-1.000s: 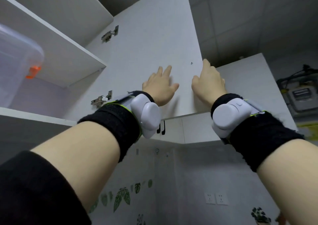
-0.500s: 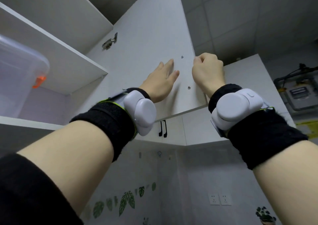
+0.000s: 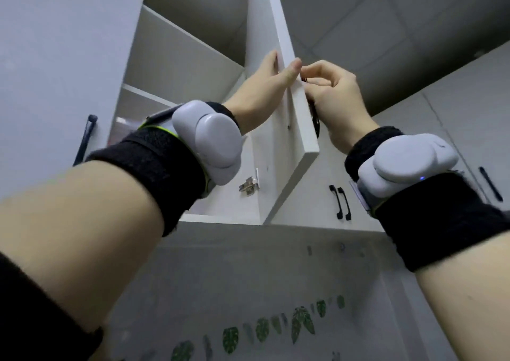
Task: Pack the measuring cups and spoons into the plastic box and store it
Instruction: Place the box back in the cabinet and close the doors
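Now the left hand (image 3: 262, 92) lies flat on the door's (image 3: 276, 161) inner face while the right hand (image 3: 336, 95) curls round its handle (image 3: 316, 124), likely steadying it for closing on the box, which is out of sight.

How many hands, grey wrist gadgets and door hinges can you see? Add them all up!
Hands: 2
Grey wrist gadgets: 2
Door hinges: 1
Total: 5

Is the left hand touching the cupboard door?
Touching. The head view shows the left hand pressed flat against the cupboard door on its inner face, fingertips reaching its edge.
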The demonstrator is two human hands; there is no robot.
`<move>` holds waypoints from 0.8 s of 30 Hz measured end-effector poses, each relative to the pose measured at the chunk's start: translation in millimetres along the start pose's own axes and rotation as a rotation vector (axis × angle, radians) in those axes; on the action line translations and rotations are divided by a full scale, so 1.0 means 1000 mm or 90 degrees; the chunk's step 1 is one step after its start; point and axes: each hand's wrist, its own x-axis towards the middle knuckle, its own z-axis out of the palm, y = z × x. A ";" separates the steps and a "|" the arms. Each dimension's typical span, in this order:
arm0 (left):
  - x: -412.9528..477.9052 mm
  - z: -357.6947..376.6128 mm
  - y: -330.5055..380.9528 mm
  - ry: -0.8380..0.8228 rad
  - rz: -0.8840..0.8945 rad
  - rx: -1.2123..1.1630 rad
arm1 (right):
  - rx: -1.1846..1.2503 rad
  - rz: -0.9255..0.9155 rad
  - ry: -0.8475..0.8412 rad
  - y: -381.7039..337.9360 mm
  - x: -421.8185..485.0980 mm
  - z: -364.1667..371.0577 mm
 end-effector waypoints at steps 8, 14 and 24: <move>-0.036 -0.070 -0.002 0.058 -0.078 0.076 | 0.129 0.002 0.009 0.019 -0.001 0.085; -0.056 -0.110 -0.021 0.123 -0.180 0.243 | 0.176 0.021 -0.048 0.033 -0.007 0.141; -0.089 -0.153 -0.057 0.042 -0.239 0.557 | 0.141 0.024 -0.064 0.056 -0.024 0.214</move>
